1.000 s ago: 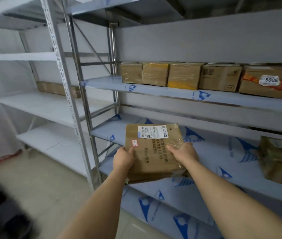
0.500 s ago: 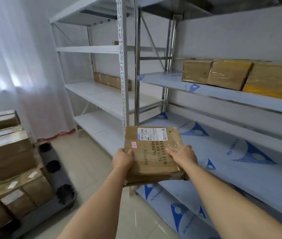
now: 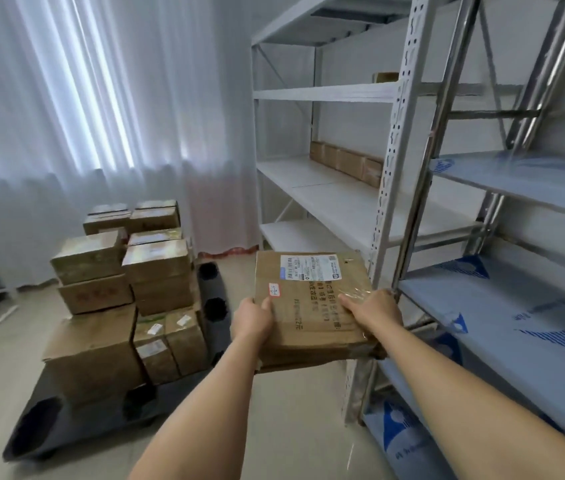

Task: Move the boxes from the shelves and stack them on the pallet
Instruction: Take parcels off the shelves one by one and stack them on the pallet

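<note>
A flat brown cardboard box (image 3: 308, 306) with a white shipping label on top is carried in front of me, clear of the shelves. My left hand (image 3: 251, 320) grips its left edge, thumb on top. My right hand (image 3: 373, 311) grips its right edge over clear tape. To the lower left, a dark plastic pallet (image 3: 77, 420) sits on the floor, loaded with several stacked cardboard boxes (image 3: 128, 289).
Metal shelving (image 3: 409, 168) fills the right side, its blue-wrapped shelf boards (image 3: 516, 327) close to my right arm. A row of brown boxes (image 3: 347, 162) sits at the back of a white shelf. White curtains (image 3: 101, 116) hang behind the pallet. A light tiled floor (image 3: 291, 410) lies between pallet and shelves.
The view has swung left from the shelves toward the pallet, which is now in fuller sight. Both hands keep the same hold on the box, now off the shelf.
</note>
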